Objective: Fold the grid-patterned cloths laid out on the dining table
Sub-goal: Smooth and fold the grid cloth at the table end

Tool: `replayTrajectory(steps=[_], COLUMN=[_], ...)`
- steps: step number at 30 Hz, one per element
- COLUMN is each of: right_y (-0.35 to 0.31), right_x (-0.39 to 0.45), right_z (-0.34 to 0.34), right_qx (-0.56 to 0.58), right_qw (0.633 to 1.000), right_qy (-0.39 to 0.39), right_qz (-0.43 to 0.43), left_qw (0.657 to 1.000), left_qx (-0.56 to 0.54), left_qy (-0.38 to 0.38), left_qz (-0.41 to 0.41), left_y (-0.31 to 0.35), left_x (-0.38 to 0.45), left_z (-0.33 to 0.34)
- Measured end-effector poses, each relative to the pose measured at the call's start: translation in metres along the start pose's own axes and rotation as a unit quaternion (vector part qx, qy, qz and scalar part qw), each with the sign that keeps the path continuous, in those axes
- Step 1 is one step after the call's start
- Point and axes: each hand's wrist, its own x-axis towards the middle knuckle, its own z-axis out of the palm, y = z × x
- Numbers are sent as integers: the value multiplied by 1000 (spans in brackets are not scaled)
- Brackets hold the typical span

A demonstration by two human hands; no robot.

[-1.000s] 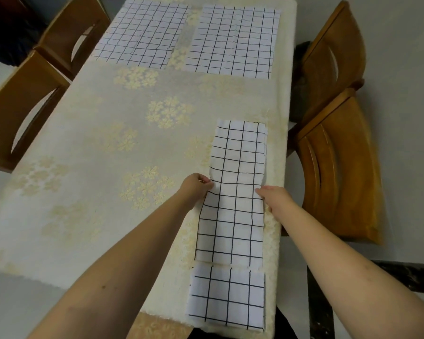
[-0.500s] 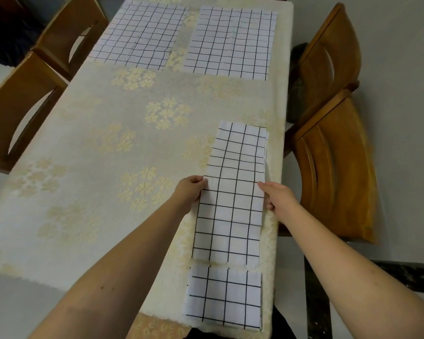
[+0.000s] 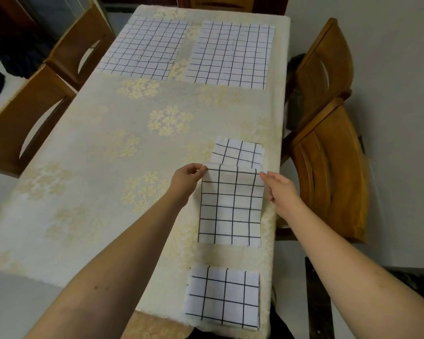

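Both hands pinch the long grid cloth point(image 3: 231, 206) right of centre, left hand point(image 3: 185, 179) and right hand point(image 3: 280, 189) gripping its lifted edge, folded cloth point(image 3: 222, 298) low on the tabletop point(image 3: 96, 167), two flat cloths at top.

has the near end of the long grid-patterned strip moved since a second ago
Yes. Both hands, left hand and right hand, carried the long grid-patterned strip away from the small folded grid cloth, leaving bare tablecloth between.
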Motion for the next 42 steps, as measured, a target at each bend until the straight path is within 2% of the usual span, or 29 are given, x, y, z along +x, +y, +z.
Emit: replayTrajectory(steps=[3,9,16,20,23,26,33,36,42], right_y=[-15,-59,-113,-121,-108,-81,25,66,101], right_x=[-5,-17,-30,-39,-45,-52,-41,-36,-41], right_z=[0,10,21,22,20,17,-3,-13,-21], right_qx=[-6,51,39,40,35,4,-64,-58,-50], right_qw=[1000,994,985,981,984,990,996,996,992], right_qy=[-6,-51,-61,-59,-59,-61,-57,-50,-26], right_qz=[-28,-78,-158,-180,-166,-129,-20,42,110], left_qw=[999,997,986,982,980,985,995,991,986], left_qx=[19,5,-74,-109,-144,-152,-66,-69,-69], left_qy=[17,11,27,38,46,45,-5,-14,38], left_qz=[24,77,147,150,127,69,-75,-115,-149], left_y=[18,70,128,134,119,80,-37,-69,-94], left_x=[-3,-11,-20,-24,-28,-33,-55,-66,-73], left_z=[-7,-18,-25,-26,-24,-18,-8,-6,-2])
